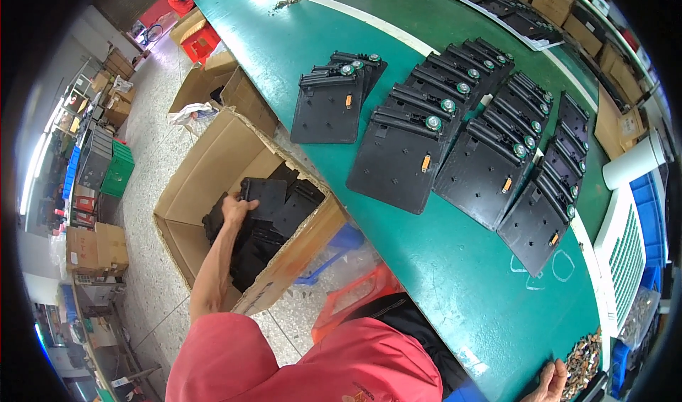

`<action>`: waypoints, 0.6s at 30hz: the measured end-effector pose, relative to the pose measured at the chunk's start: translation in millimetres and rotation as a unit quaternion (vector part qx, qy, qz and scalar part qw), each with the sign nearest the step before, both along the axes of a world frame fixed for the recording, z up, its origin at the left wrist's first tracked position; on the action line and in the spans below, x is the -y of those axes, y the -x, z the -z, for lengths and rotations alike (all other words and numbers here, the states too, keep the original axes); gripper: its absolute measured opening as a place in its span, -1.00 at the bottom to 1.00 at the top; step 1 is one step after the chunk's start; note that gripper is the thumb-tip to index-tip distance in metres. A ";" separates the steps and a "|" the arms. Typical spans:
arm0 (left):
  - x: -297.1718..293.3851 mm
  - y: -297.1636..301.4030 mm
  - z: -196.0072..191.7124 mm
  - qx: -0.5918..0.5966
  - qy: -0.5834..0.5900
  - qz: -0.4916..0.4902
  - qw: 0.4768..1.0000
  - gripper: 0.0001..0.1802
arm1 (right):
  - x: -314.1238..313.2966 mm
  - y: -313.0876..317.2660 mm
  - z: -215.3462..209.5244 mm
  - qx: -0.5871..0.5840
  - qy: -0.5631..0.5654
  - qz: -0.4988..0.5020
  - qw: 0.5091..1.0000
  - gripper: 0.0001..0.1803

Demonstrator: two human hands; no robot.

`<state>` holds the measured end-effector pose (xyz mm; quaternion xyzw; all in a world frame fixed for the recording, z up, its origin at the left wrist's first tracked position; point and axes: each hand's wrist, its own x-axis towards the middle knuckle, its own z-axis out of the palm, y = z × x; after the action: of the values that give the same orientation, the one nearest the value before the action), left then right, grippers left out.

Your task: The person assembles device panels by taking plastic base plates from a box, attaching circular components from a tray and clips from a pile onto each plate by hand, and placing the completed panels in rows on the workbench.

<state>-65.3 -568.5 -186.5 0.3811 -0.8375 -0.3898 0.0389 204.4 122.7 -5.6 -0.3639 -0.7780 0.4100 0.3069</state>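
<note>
My left hand [238,209] is down inside an open cardboard box [186,185] on the left, closed on the edge of a black plastic panel [264,194]. More black panels [298,207] lie jumbled under and beside it in the box. At the lower right, my right hand [548,382] rests on the green tabletop [455,288] with its fingers loosely extended, and nothing shows in it. Part of that hand is cut off by the picture's edge. Right beside it lies a heap of small orange-brown and metallic parts [584,359].
Overlapping rows of black panels with round silver-green pieces and orange tabs [394,157] cover the table's middle and right. A red stool [352,295] stands under the table edge. Another cardboard box [249,100] sits farther back. A person in red [181,1] is in the distance.
</note>
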 end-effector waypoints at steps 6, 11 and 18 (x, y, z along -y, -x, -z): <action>35.3 -32.3 -46.1 -0.117 -0.025 -0.010 0.993 -0.64 | 3.2 1.2 -2.9 -0.001 -0.005 0.007 1.000 -0.80; 0.2 -25.7 -147.3 -0.302 -0.183 0.105 0.930 -0.55 | -0.6 -0.1 3.4 -0.015 0.024 0.007 1.000 -0.80; -214.2 -6.3 -266.0 -0.326 -0.291 0.422 0.795 -0.38 | 23.2 22.9 -42.5 -0.042 0.162 -0.052 0.985 -0.77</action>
<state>-59.0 -354.3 79.5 -0.1662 -0.7002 -0.6937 0.0288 181.5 99.5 36.9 -0.3504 -0.7058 0.5605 0.2546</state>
